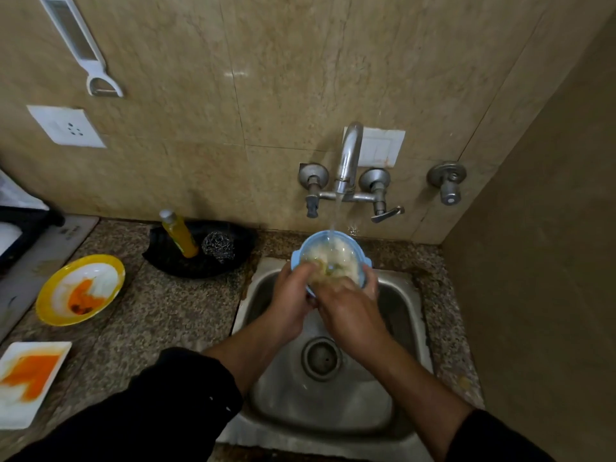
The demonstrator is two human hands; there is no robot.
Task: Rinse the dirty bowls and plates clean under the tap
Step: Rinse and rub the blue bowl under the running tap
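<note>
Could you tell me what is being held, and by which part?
The blue bowl: left hand grips its left rim, right hand its near-right side, under the running tap.

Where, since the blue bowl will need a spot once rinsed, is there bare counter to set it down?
The widest bare granite lies between the yellow plate and the sink, in front of the black tray. A narrower strip runs right of the sink. The left edge is crowded by that plate and the white square plate.
</note>
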